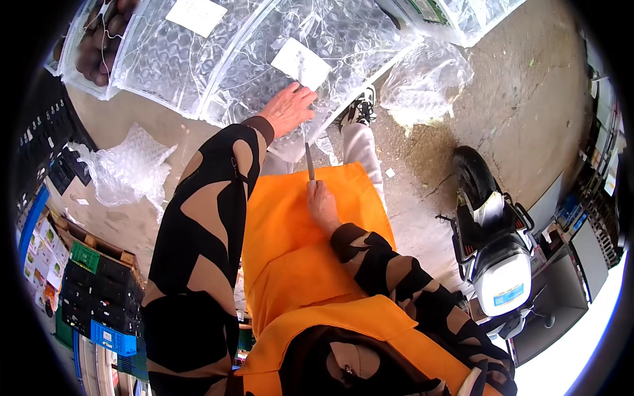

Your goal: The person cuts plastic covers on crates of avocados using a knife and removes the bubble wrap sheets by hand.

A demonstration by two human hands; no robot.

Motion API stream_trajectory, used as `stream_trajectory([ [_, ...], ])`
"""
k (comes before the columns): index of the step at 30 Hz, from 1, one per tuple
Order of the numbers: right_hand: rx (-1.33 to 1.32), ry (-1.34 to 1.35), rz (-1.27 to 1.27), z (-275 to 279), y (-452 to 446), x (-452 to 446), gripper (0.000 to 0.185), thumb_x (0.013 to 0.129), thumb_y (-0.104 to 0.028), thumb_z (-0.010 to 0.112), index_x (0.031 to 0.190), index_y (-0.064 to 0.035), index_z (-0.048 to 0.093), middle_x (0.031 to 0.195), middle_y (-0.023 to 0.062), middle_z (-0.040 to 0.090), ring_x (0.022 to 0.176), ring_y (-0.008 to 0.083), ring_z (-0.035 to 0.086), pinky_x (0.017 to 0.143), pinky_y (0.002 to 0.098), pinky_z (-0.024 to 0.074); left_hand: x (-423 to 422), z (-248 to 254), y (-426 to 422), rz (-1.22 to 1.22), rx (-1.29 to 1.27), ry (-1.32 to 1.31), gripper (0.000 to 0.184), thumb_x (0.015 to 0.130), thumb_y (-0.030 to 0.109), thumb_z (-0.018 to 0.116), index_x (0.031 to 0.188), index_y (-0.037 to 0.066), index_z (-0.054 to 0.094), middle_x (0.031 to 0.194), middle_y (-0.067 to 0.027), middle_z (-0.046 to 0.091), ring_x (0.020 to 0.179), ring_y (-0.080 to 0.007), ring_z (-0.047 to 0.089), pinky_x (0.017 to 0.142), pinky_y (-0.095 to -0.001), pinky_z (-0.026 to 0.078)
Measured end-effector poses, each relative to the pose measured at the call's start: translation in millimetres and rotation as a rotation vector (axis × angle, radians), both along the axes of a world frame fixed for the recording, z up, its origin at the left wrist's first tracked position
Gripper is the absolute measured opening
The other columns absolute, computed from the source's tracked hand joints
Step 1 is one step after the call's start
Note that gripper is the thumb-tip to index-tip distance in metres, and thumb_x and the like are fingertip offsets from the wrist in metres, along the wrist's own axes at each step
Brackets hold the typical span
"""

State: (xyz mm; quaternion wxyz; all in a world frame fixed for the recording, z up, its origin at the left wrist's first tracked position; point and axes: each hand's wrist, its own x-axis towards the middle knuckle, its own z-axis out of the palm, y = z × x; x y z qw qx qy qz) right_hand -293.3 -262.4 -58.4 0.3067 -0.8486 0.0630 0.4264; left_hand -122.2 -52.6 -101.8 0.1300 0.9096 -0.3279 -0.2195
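Observation:
My right hand [321,203] is closed around the handle of a knife [309,160], in front of the orange apron [290,237], with the blade toward the wrapped crates. My left hand [288,110] lies with its fingers apart at the near edge of a crate covered in bubble wrap [254,82]. Just beyond its fingertips is a white paper label [301,64] on the wrap. Thin string runs across the plastic near both the label and the hand.
Round dark produce [99,49] fills a crate at the upper left. Loose plastic [132,165] lies on the floor at left, more [426,82] at right. A scooter [498,257] stands at right. Stacked black crates [99,290] are at lower left. A shoe [360,109] shows beside the wrapped crates.

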Motion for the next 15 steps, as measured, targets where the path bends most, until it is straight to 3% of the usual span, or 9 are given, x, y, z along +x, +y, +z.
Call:
stream_trajectory([
  [2, -0.038, -0.020, -0.116, 7.9, 8.0, -4.9, 0.033, 0.098, -0.031, 0.045, 0.094, 0.0007, 0.051, 0.067, 0.0243, 0.056, 0.053, 0.0442, 0.055, 0.052, 0.0505, 0.0445, -3.4, 5.9, 5.3, 0.004, 0.026, -0.017, 0.017, 0.080, 0.008, 0.056, 0.093, 0.015, 0.065, 0.104, -0.0034, 0.052, 0.108, -0.0187, 0.049, 0.096, -0.0332, 0.036],
  [5, -0.027, 0.404, -0.259, 4.7, 5.5, 25.4, 0.035, 0.098, -0.033, 0.045, 0.100, 0.0017, 0.052, 0.061, 0.0139, 0.052, 0.040, 0.0280, 0.051, 0.041, 0.0401, 0.0415, -14.0, -0.7, 33.6, 0.037, -0.081, -0.116, 0.013, 0.079, 0.009, 0.057, 0.090, 0.012, 0.063, 0.103, -0.0038, 0.053, 0.108, -0.0191, 0.050, 0.096, -0.0343, 0.038],
  [6, 0.010, 0.520, -0.388, 15.0, 10.1, 35.6, 0.037, 0.098, -0.033, 0.045, 0.106, 0.0025, 0.053, 0.060, 0.0077, 0.050, 0.037, 0.0171, 0.046, 0.036, 0.0328, 0.0371, -22.7, 1.8, 35.6, 0.042, -0.139, -0.104, 0.014, 0.077, 0.008, 0.057, 0.090, 0.009, 0.061, 0.104, -0.0045, 0.052, 0.109, -0.0200, 0.050, 0.097, -0.0360, 0.038],
  [9, 0.077, 0.604, -0.411, 51.9, 14.9, 31.0, 0.039, 0.098, -0.034, 0.046, 0.110, 0.0016, 0.055, 0.060, 0.0077, 0.050, 0.037, 0.0183, 0.047, 0.035, 0.0323, 0.0369, -57.6, 9.0, 32.2, 0.061, -0.149, -0.039, 0.024, 0.076, 0.014, 0.065, 0.099, 0.010, 0.059, 0.106, -0.0049, 0.052, 0.112, -0.0214, 0.049, 0.097, -0.0364, 0.038],
  [10, 0.045, 0.556, -0.393, 56.7, 11.5, 20.9, 0.038, 0.098, -0.034, 0.047, 0.110, 0.0005, 0.056, 0.061, 0.0088, 0.052, 0.039, 0.0194, 0.049, 0.037, 0.0333, 0.0387, -70.8, 11.8, 29.1, 0.192, -0.149, 0.007, 0.041, 0.072, 0.022, 0.074, 0.107, 0.011, 0.057, 0.106, -0.0045, 0.052, 0.112, -0.0219, 0.048, 0.097, -0.0365, 0.038],
  [12, -0.017, 0.457, -0.352, 62.2, 0.9, 8.7, 0.035, 0.097, -0.034, 0.050, 0.109, -0.0017, 0.059, 0.064, 0.0110, 0.056, 0.042, 0.0217, 0.053, 0.041, 0.0353, 0.0421, -97.6, 6.7, 23.9, 0.240, 0.042, -0.116, 0.052, 0.073, 0.029, 0.076, 0.118, 0.012, 0.056, 0.114, -0.0040, 0.053, 0.117, -0.0215, 0.045, 0.101, -0.0363, 0.035],
  [13, -0.040, 0.344, -0.192, 63.6, -2.2, 15.7, 0.034, 0.096, -0.033, 0.051, 0.109, -0.0023, 0.059, 0.068, 0.0136, 0.059, 0.051, 0.0267, 0.057, 0.049, 0.0386, 0.0449, -102.0, 3.2, 22.0, 0.266, 0.136, -0.184, 0.058, 0.074, 0.033, 0.077, 0.124, 0.013, 0.055, 0.118, -0.0037, 0.053, 0.119, -0.0213, 0.044, 0.103, -0.0362, 0.034],
  [15, -0.088, 0.113, 0.121, 66.9, -9.5, 34.0, 0.033, 0.094, -0.033, 0.053, 0.108, -0.0036, 0.059, 0.077, 0.0186, 0.066, 0.070, 0.0366, 0.065, 0.064, 0.0452, 0.0503, -93.5, -15.4, 22.6, 0.293, 0.035, -0.197, 0.032, 0.078, 0.022, 0.070, 0.106, 0.012, 0.058, 0.106, -0.0038, 0.053, 0.110, -0.0206, 0.048, 0.098, -0.0357, 0.037],
])
